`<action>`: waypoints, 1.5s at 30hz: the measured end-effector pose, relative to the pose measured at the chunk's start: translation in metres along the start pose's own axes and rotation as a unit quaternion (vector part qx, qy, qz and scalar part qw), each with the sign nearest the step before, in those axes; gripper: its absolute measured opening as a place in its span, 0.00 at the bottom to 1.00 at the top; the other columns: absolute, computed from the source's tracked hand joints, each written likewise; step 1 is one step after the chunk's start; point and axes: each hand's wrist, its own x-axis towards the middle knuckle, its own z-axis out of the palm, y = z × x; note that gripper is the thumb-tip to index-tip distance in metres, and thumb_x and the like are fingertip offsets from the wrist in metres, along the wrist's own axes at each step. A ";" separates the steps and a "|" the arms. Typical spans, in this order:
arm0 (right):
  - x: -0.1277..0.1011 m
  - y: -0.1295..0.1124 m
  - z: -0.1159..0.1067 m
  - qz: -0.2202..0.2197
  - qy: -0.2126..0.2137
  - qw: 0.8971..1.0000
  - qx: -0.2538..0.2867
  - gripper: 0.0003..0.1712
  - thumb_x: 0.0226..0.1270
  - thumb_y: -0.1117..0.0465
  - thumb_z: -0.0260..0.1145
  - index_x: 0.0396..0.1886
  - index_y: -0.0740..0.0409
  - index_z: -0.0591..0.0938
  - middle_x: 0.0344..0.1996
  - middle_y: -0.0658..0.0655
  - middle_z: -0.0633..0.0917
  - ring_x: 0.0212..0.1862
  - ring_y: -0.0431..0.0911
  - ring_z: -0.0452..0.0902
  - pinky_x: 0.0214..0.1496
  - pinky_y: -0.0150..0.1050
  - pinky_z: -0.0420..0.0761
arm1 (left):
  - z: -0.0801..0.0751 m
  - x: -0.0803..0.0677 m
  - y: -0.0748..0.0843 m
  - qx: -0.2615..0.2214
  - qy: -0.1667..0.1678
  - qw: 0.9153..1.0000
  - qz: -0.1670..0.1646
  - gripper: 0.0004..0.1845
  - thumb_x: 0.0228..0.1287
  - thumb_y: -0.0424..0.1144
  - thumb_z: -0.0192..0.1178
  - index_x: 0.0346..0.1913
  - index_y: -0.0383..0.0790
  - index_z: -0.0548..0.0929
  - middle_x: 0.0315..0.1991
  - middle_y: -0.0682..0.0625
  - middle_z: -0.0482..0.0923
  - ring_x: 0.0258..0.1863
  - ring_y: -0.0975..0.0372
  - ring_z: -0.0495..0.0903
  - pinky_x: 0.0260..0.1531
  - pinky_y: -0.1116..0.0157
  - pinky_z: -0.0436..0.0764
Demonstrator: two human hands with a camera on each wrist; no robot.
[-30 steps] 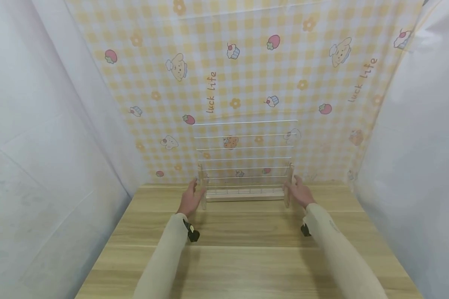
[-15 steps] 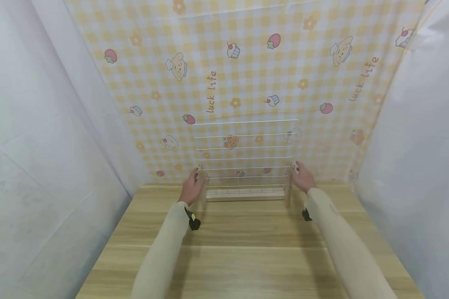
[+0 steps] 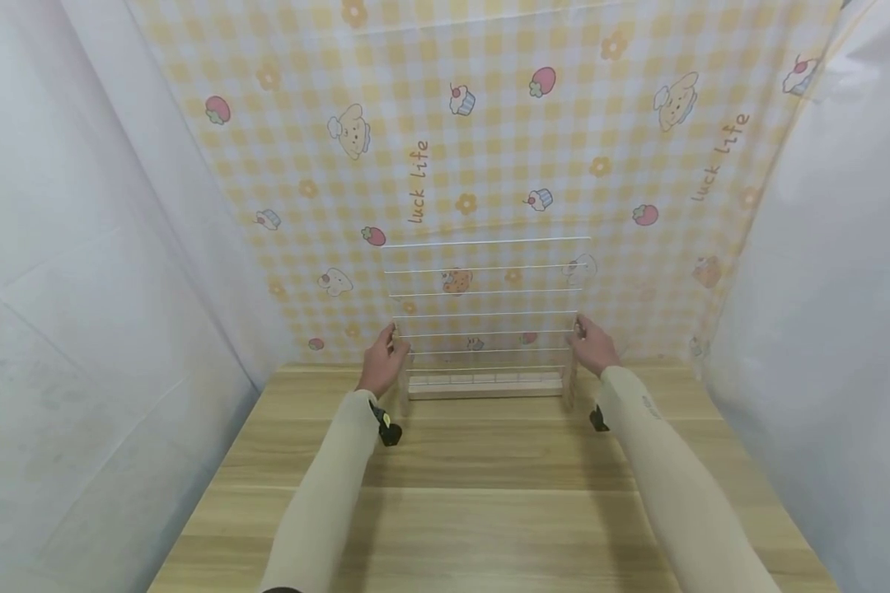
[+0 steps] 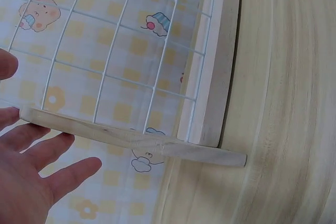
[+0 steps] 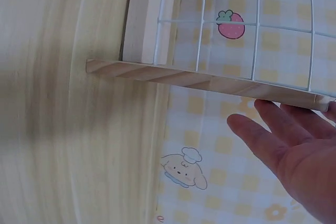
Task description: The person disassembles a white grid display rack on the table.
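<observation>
A rack [image 3: 482, 385] with white wire bars and a pale wooden base and side pieces stands upright against the patterned cloth at the back of the table. My left hand [image 3: 383, 362] holds the upper end of its left wooden side piece [image 4: 126, 139]. In the left wrist view, the thumb is on the wire side and the fingers are on the outer face. My right hand [image 3: 595, 344] holds the top of the right side piece [image 5: 205, 82], its fingers against the outer face. The right thumb is out of the right wrist view.
Behind the rack hangs a yellow checked cloth [image 3: 504, 165] with cartoon prints. White sheets [image 3: 104, 329] close off the left and right sides. The wooden tabletop [image 3: 482, 527] stretches from the rack toward me.
Both hands have slid up along the wooden side pieces from about mid-height to their upper ends. The rack stays in the same place.
</observation>
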 end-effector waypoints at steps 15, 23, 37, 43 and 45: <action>0.001 -0.001 0.017 0.014 -0.046 0.995 0.088 0.39 0.72 0.56 0.44 0.73 0.56 0.37 0.72 0.66 0.48 0.73 0.63 0.44 0.73 0.58 0.48 | -0.002 -0.023 -0.014 -0.033 0.012 0.999 -0.036 0.34 0.63 0.55 0.51 0.70 0.53 0.55 0.71 0.44 0.56 0.65 0.48 0.67 0.58 0.50 0.73; 0.011 -0.007 0.022 0.028 -0.046 0.983 0.177 0.41 0.69 0.56 0.47 0.70 0.57 0.33 0.73 0.69 0.42 0.73 0.62 0.42 0.75 0.55 0.45 | -0.009 -0.045 -0.011 -0.049 0.038 0.998 -0.022 0.32 0.64 0.51 0.52 0.69 0.52 0.58 0.67 0.43 0.61 0.61 0.46 0.70 0.53 0.50 0.76; 0.011 -0.016 0.030 0.020 -0.063 0.973 0.221 0.51 0.63 0.43 0.58 0.73 0.50 0.38 0.73 0.66 0.47 0.72 0.61 0.48 0.69 0.62 0.57 | -0.023 -0.082 -0.013 -0.035 0.059 0.998 -0.015 0.26 0.64 0.43 0.53 0.65 0.47 0.66 0.58 0.42 0.70 0.50 0.50 0.77 0.41 0.59 0.82; 0.006 -0.022 0.035 0.028 -0.085 0.972 0.215 0.59 0.55 0.33 0.61 0.73 0.45 0.36 0.73 0.64 0.47 0.72 0.62 0.48 0.64 0.66 0.61 | -0.023 -0.111 -0.017 -0.020 0.086 0.996 0.016 0.23 0.65 0.41 0.55 0.63 0.45 0.68 0.57 0.44 0.71 0.54 0.49 0.77 0.46 0.55 0.81; 0.006 -0.024 0.038 0.027 -0.088 0.974 0.208 0.55 0.58 0.34 0.58 0.73 0.44 0.36 0.73 0.65 0.49 0.71 0.63 0.50 0.63 0.66 0.62 | -0.024 -0.119 -0.017 -0.022 0.098 0.995 0.020 0.22 0.65 0.43 0.55 0.61 0.46 0.70 0.58 0.46 0.72 0.56 0.50 0.75 0.48 0.54 0.80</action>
